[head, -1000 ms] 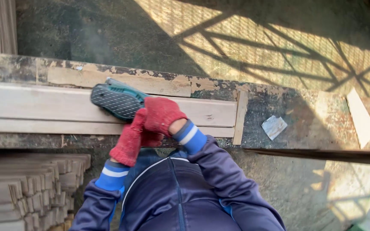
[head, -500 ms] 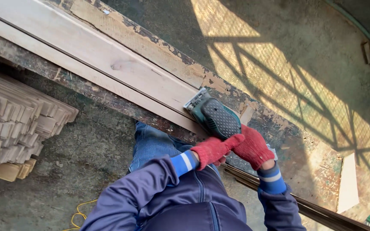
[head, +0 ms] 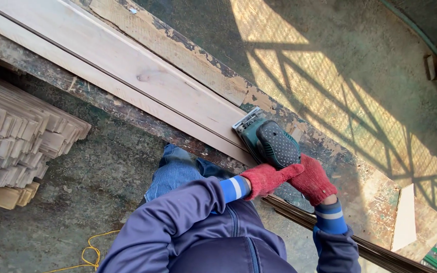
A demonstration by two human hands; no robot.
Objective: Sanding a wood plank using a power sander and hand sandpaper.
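A green and black electric sander (head: 269, 141) rests on the right end of a long pale wooden board (head: 122, 65) that lies on a worn, paint-flaked workbench (head: 188, 65). My right hand (head: 313, 179), in a red knit glove, grips the rear of the sander. My left hand (head: 268, 178), also in a red glove, presses against the sander's back end beside the right hand. Both sleeves are dark blue with blue and white cuffs.
A stack of cut wooden slats (head: 21, 141) lies on the concrete floor at the left. A yellow cord (head: 84, 253) trails on the floor at the bottom left. A pale wood offcut (head: 404, 220) sits at the bench's right end. Thin dark strips (head: 375, 250) run along the bench's near edge.
The sander and both hands have slid right along the board toward its end. The camera view has swung and tilted, so the bench now runs diagonally.
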